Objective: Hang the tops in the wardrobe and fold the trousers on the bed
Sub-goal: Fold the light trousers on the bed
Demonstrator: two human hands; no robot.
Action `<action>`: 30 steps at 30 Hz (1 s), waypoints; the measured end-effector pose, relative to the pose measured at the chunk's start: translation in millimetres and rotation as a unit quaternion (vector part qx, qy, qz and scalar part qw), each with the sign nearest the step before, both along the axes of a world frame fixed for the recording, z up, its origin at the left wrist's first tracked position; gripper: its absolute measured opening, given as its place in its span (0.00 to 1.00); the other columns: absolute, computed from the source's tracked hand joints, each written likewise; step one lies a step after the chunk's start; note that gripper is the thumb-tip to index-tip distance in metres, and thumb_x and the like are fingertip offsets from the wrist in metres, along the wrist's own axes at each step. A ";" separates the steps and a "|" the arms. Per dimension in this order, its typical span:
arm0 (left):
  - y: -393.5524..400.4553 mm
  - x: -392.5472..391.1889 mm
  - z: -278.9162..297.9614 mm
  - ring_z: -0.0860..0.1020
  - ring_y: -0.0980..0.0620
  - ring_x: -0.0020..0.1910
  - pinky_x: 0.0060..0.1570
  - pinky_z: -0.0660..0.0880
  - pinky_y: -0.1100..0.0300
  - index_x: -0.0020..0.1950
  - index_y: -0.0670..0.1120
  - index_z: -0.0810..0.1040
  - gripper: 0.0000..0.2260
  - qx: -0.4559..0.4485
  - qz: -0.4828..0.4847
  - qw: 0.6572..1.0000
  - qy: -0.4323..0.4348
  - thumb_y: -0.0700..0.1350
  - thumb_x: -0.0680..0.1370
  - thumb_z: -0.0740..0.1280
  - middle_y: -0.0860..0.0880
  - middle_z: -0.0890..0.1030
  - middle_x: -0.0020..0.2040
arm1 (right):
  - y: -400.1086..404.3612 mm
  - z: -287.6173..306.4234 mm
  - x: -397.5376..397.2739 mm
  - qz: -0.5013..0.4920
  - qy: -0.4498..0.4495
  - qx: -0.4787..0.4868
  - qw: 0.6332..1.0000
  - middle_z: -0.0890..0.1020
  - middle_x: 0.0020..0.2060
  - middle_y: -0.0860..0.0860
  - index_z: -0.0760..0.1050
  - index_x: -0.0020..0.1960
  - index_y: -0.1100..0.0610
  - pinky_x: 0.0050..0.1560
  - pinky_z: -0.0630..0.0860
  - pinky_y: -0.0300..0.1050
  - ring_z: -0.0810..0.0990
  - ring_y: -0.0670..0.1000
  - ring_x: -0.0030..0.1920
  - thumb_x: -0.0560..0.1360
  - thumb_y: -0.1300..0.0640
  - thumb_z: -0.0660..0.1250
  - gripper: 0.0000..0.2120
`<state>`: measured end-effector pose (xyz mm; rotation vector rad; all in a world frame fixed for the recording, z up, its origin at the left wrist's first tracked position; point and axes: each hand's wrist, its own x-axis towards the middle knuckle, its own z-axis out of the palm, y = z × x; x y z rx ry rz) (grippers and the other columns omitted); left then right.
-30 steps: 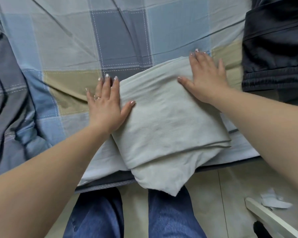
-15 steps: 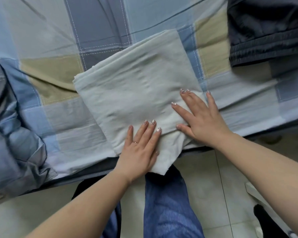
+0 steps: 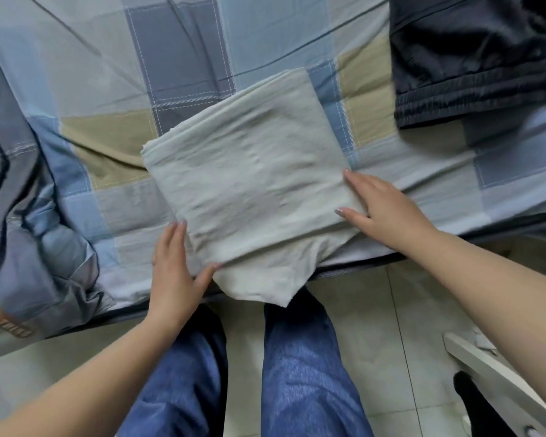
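The pale grey-green folded trousers (image 3: 249,181) lie on the bed (image 3: 108,74) as a rough square, set at a slant, with one loose corner hanging past the bed's near edge above the tiled floor (image 3: 375,326). How many layers the fold has cannot be counted; only a stacked edge shows at the trousers' far-left corner.

The left hand (image 3: 171,266) sits at the near-left side of the trousers, fingers straight and close together along the edge, thumb spread out and pressed on the cloth near the hanging corner. The fingertips may slip under the edge, but the blur there hides it. The right hand (image 3: 388,209) rests at the near-right side of the trousers, fingers slightly spread; the thumb lies on top of the cloth and the other fingers run along or beneath the right edge, so whether it pinches the fabric cannot be told.

To the far right of the trousers, a dark navy garment (image 3: 473,58) with an elastic waistband is cut off by the frame's top and right edges. To the left of the trousers a bunched blue-grey cloth (image 3: 29,216) with an orange printed strip is partly out of frame; its lettering is unreadable. Nearer than the trousers, the person's legs in blue jeans (image 3: 303,373) stand on the floor.
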<state>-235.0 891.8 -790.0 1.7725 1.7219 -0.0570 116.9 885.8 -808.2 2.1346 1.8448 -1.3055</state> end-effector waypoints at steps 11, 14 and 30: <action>62.4 28.1 -19.2 0.78 0.52 0.59 0.60 0.74 0.50 0.68 0.46 0.69 0.25 -0.238 0.477 0.809 -0.248 0.48 0.74 0.72 0.51 0.78 0.63 | 58.1 -23.7 -18.3 -0.306 0.135 -0.107 0.936 0.78 0.54 0.47 0.72 0.63 0.52 0.52 0.71 0.43 0.77 0.49 0.52 0.71 0.43 0.71 0.25; 62.9 16.2 -22.3 0.78 0.50 0.60 0.60 0.74 0.46 0.67 0.45 0.70 0.23 -0.265 0.460 0.805 -0.266 0.48 0.75 0.72 0.51 0.79 0.62 | 61.7 -26.3 -26.2 -0.368 0.236 -0.160 0.885 0.83 0.50 0.49 0.76 0.56 0.52 0.51 0.78 0.46 0.82 0.51 0.49 0.69 0.48 0.74 0.18; 111.2 -33.5 109.8 0.83 0.52 0.49 0.43 0.80 0.61 0.55 0.46 0.79 0.17 -0.294 0.220 0.865 -0.343 0.48 0.67 0.73 0.49 0.85 0.50 | -45.7 137.3 -117.4 -0.595 0.460 -0.201 0.628 0.85 0.44 0.57 0.78 0.54 0.61 0.41 0.82 0.47 0.85 0.53 0.42 0.65 0.57 0.70 0.18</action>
